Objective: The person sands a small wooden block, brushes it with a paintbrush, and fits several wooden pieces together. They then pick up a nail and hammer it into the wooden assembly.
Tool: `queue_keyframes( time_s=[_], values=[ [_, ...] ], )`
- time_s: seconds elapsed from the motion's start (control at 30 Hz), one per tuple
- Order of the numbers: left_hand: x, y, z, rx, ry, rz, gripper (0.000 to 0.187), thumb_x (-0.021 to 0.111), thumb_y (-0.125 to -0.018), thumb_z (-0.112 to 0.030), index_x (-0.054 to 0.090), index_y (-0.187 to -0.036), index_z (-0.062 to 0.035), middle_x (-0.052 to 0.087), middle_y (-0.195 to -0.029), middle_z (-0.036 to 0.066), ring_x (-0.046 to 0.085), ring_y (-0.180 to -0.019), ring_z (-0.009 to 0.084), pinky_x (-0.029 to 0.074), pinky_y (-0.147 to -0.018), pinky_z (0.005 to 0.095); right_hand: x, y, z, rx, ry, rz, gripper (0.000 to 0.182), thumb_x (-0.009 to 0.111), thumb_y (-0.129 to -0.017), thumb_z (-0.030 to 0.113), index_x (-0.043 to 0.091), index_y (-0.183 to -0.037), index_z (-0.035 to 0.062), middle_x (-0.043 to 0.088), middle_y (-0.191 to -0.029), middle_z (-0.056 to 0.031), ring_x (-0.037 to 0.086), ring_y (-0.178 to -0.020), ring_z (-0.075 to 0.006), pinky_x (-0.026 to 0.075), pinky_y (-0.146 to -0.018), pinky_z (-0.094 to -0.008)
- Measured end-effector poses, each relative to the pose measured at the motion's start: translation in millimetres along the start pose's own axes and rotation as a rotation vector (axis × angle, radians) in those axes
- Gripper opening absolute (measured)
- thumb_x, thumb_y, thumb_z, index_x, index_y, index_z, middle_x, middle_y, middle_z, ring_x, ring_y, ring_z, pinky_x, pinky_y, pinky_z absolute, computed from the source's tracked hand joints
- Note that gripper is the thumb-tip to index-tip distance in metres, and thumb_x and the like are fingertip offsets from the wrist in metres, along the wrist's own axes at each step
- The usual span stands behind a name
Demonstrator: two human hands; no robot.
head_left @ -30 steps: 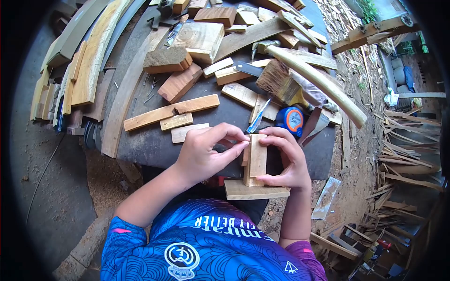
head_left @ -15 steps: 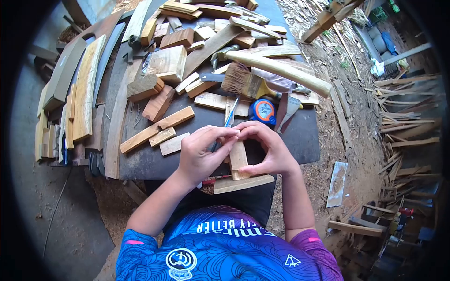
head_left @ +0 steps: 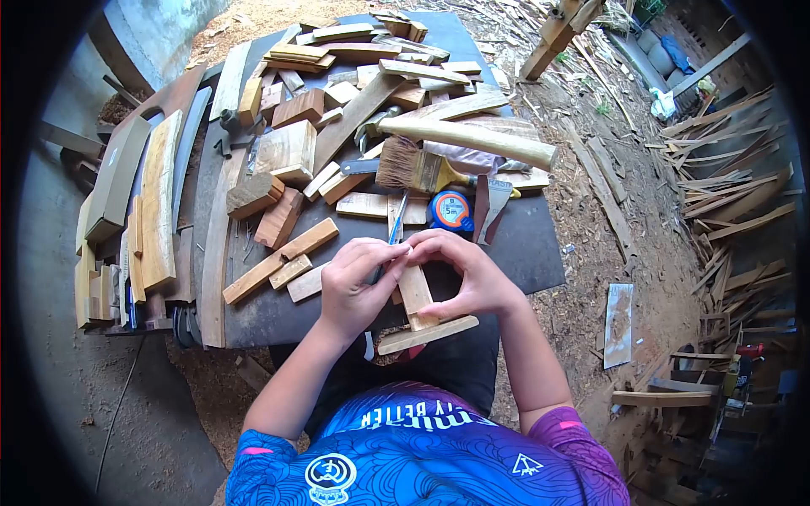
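Note:
A short wooden strip (head_left: 415, 295) joins a wooden crosspiece (head_left: 428, 335) at its near end, making a T shape close to my body. My right hand (head_left: 468, 274) spans the strip, thumb on the end by the crosspiece and fingertips at the far end. My left hand (head_left: 361, 277) is closed in a pinch at that same far end, its fingertips meeting those of my right hand. A slim blue pen-like tool (head_left: 396, 229) points away from me beside the left fingertips; its lower part is hidden behind them. Just beyond lies a blue and orange tape measure (head_left: 451, 211).
A wide brush (head_left: 418, 167), a wooden-handled hammer (head_left: 468, 140) and a folded piece of sandpaper (head_left: 488, 211) lie past the tape measure. Many wood offcuts (head_left: 287, 152) cover the dark tabletop (head_left: 523, 253). Long boards (head_left: 160, 198) line the left side; wood scraps litter the ground.
The whole view has shifted slightly, so the table's things sit further left and lower. Both hands keep nearly the same grip on the wooden strip.

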State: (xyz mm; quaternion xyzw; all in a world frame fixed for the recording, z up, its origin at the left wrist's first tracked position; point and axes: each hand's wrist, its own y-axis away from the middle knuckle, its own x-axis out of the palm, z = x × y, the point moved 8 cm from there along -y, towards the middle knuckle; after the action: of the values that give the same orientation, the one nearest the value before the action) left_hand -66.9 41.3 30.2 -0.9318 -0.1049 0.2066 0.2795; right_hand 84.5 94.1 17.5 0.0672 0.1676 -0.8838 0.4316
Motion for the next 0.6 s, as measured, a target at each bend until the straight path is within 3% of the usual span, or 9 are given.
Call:
queue_keyframes(
  time_s=[0.3, 0.37, 0.6],
  values=[
    [-1.2, 2.5, 6.5, -0.026, 0.058, -0.028, 0.026, 0.079, -0.077, 0.001, 0.076, -0.102, -0.0052, 0.074, -0.093, 0.011, 0.071, -0.087, 0.0249, 0.057, -0.078, 0.0348, 1.6, -0.2, -1.5, 0.052, -0.042, 0.005, 0.065, 0.091, -0.069, 0.018, 0.062, -0.125, 0.0063, 0.058, -0.132, -0.0099, 0.06, -0.119, -0.0195, 0.05, -0.102, -0.0355],
    [-0.9, 3.2, 8.1, -0.022, 0.06, -0.032, 0.026, 0.079, -0.077, 0.001, 0.076, -0.102, -0.0053, 0.074, -0.094, 0.01, 0.071, -0.087, 0.0249, 0.057, -0.078, 0.0347, 3.3, 0.7, -5.8, 0.118, -0.078, 0.04, 0.068, 0.094, -0.066, 0.012, 0.06, -0.125, 0.0043, 0.053, -0.135, -0.011, 0.055, -0.127, -0.0195, 0.042, -0.113, -0.0367],
    [-0.7, 3.4, 4.8, 0.02, 0.061, -0.016, 0.023, 0.08, -0.08, 0.003, 0.076, -0.102, -0.0021, 0.074, -0.094, 0.012, 0.071, -0.088, 0.0229, 0.056, -0.078, 0.0321, 3.7, 0.9, -6.1, 0.101, -0.077, 0.045, 0.068, 0.094, -0.066, 0.011, 0.06, -0.125, 0.0035, 0.053, -0.135, -0.0114, 0.054, -0.128, -0.0202, 0.042, -0.114, -0.037]
  ],
)
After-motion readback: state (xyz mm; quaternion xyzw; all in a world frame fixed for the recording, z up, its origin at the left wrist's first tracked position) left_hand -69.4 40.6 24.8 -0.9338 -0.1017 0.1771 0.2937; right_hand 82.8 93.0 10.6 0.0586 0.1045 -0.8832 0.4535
